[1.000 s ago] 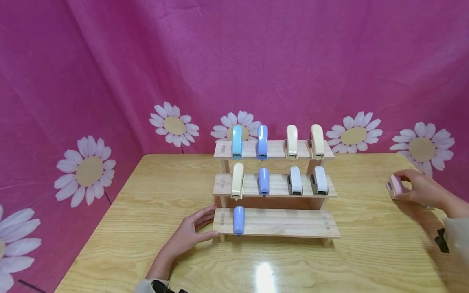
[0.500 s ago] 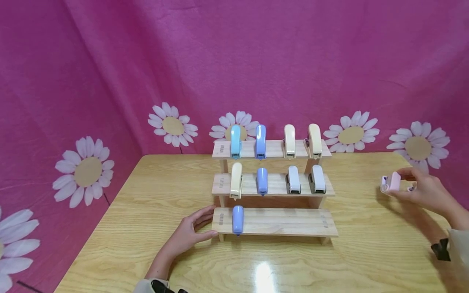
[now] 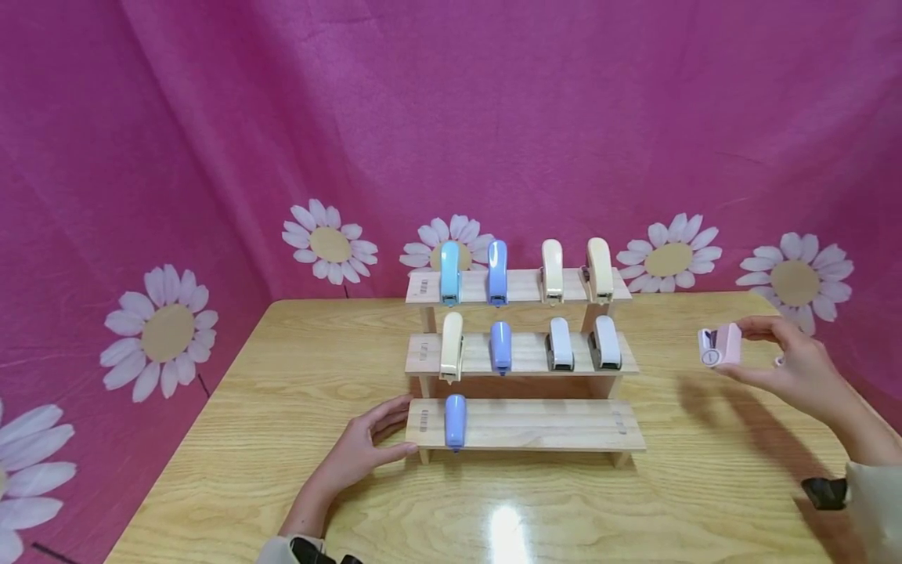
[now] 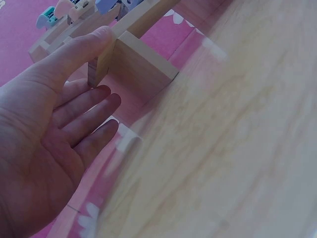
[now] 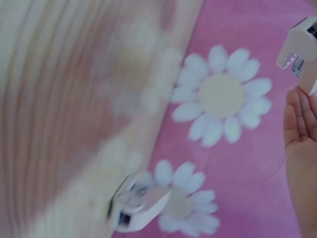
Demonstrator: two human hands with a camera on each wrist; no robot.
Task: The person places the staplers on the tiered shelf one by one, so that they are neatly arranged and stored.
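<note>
A pink stapler (image 3: 730, 345) is raised above the table at the right. My right hand (image 3: 803, 364) pinches it between thumb and fingers; the right wrist view shows the stapler (image 5: 299, 44) at its upper right, jaws apart. My left hand (image 3: 369, 442) grips the left end of the lowest shelf of a three-step wooden display stand (image 3: 557, 427), thumb at the front corner. In the left wrist view the thumb (image 4: 79, 52) lies against the board while the other fingers (image 4: 94, 119) hang loosely below. A periwinkle stapler (image 3: 456, 421) stands at the left of that shelf.
On the middle shelf (image 3: 423, 354) stand a cream, a blue and two pale lavender staplers. The top shelf (image 3: 423, 288) bears a light blue, a blue and two cream ones. Another stapler (image 5: 133, 208) lies on the table behind my right hand. A pink daisy-print cloth (image 3: 535, 117) hangs behind.
My right hand has lifted the pink stapler off the table and carried it left, turning it so its end faces forward. My left hand has stayed at the stand.
</note>
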